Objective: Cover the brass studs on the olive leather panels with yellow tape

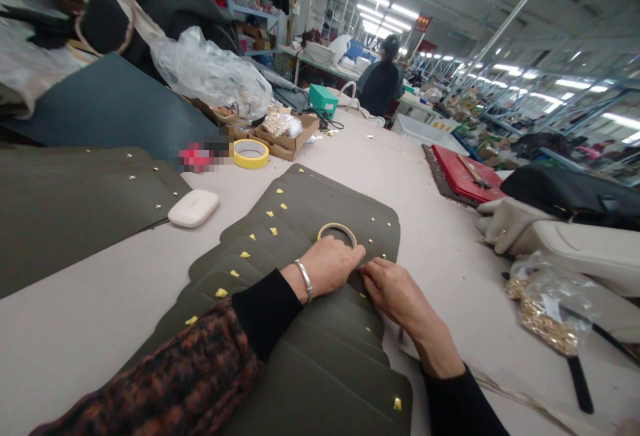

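My left hand [327, 264], with a silver bracelet at the wrist, is closed on a thin roll of yellow tape [353, 236]. Close beside it, my right hand [395, 289] has its fingers pinched together; what they hold, if anything, is hidden. Both hands are over a fanned stack of dark olive panels [320, 199]. Small pieces of yellow tape [245, 255] dot the panels' left side in a line. Gold studs [371, 241] show at the top panel's right corner.
More olive panels [75, 209] and a white rounded case [194, 209] lie left. Behind are a larger yellow tape roll [251, 154] and a cardboard box [295, 145]. To the right, a hammer [475, 173] rests on a red slab [453, 168], near a bag of gold hardware [547, 323].
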